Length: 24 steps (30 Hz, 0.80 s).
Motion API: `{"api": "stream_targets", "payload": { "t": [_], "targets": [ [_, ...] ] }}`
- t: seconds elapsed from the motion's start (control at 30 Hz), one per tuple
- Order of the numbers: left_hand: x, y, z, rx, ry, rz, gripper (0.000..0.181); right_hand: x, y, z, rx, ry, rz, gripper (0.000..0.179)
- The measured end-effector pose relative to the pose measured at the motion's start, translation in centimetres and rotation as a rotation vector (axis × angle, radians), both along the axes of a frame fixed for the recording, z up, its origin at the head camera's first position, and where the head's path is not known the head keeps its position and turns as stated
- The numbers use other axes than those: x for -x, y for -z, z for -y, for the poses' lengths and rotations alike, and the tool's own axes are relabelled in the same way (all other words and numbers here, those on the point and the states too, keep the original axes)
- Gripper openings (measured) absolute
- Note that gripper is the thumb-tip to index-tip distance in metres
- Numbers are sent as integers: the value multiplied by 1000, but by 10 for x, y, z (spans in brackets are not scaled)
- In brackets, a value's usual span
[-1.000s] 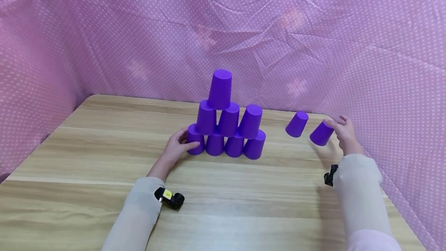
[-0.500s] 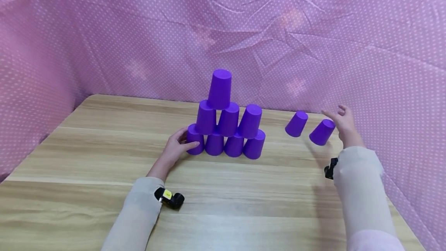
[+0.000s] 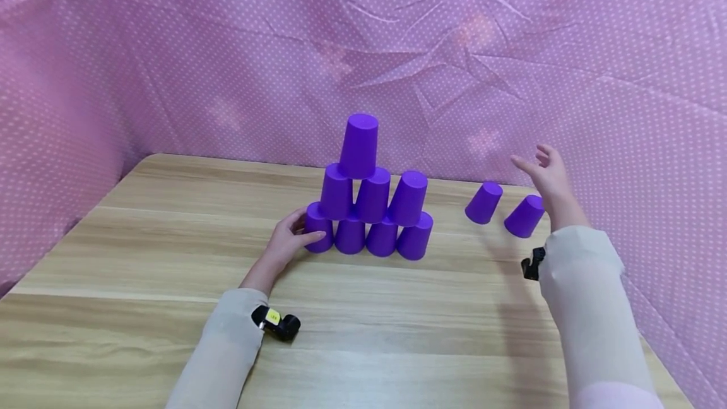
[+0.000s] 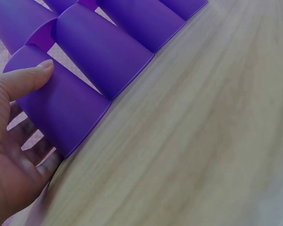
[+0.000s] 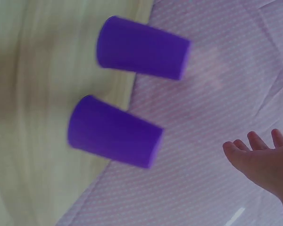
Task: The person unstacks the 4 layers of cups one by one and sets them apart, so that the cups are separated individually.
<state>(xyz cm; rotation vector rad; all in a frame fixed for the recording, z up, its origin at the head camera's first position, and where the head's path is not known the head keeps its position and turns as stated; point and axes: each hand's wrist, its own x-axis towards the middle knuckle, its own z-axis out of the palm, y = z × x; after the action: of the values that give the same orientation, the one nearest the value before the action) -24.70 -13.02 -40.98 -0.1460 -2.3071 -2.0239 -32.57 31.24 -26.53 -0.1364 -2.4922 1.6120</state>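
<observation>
Purple cups stand upside down in a stepped stack: several in the bottom row, three above, and one top cup [image 3: 359, 146]. My left hand [image 3: 286, 242] grips the bottom row's leftmost cup [image 3: 318, 229]. In the left wrist view its thumb [image 4: 30, 81] lies across the front of that cup [image 4: 61, 103], with the other fingers behind. My right hand [image 3: 552, 183] is raised, fingers apart and holding nothing, above two loose upside-down cups, the outer cup [image 3: 524, 217] and the inner cup [image 3: 483, 203]. In the right wrist view the right hand [image 5: 262, 165] is apart from both.
Under the cups is a light wood table [image 3: 170, 346]. A pink dotted cloth [image 3: 284, 68] hangs behind it and along both sides. Black wrist cameras, one on the left sleeve [image 3: 278, 324] and one on the right [image 3: 532, 264], stick out inward over the table.
My right hand has let go of the outer loose cup and risen up from it, slightly to the left. My left hand and the stack have stayed in place.
</observation>
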Motion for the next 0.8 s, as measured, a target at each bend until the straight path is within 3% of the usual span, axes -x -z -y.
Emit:
{"api": "stream_targets", "payload": {
  "t": [0.37, 0.63, 0.8],
  "targets": [
    [-12, -20, -5, -24, 19, 15, 61, 1, -24, 32, -5, -64, -80, 82],
    [2, 0, 1, -23, 16, 14, 63, -2, -31, 58, 55, -173, -117, 79],
    [5, 4, 2, 7, 10, -14, 64, -1, -34, 75, 144, -223, -150, 73]
  ]
}}
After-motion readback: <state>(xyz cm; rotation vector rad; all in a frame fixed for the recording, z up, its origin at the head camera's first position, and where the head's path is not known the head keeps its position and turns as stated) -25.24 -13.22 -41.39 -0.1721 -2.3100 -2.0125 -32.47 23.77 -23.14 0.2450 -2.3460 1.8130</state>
